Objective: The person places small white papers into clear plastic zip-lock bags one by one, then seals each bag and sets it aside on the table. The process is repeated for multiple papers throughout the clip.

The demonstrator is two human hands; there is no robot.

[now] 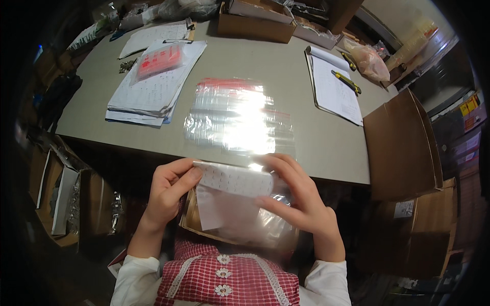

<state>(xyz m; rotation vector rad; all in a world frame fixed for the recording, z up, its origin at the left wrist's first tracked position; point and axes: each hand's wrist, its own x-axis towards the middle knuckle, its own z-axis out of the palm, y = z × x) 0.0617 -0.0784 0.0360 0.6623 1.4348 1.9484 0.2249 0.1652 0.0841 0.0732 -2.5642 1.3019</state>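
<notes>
Between the thumb and fingers of my left hand (170, 191) is the left end of a white sheet (233, 179) with rows of small dark marks. Its upper part looks folded over, and a plain, paler part (218, 208) hangs below. My right hand (296, 193) is around the sheet's right end, thumb and fingers apart and slightly blurred; whether its fingertips touch the sheet is unclear. Beneath both hands a cardboard box (187, 218) is close to my lap, with clear plastic (275, 225) over its right side. Just beyond, zip-lock bags (208, 114) with red strips lie piled on the table (325, 153), partly lost in glare.
Stacked papers (141, 95) with a red-printed plastic packet (160, 61) lie left. A clipboard (329, 91) bears a yellow-black utility knife (346, 82) at right. Cardboard boxes stand at the back (256, 25), along the right edge (402, 149), and low left (92, 206).
</notes>
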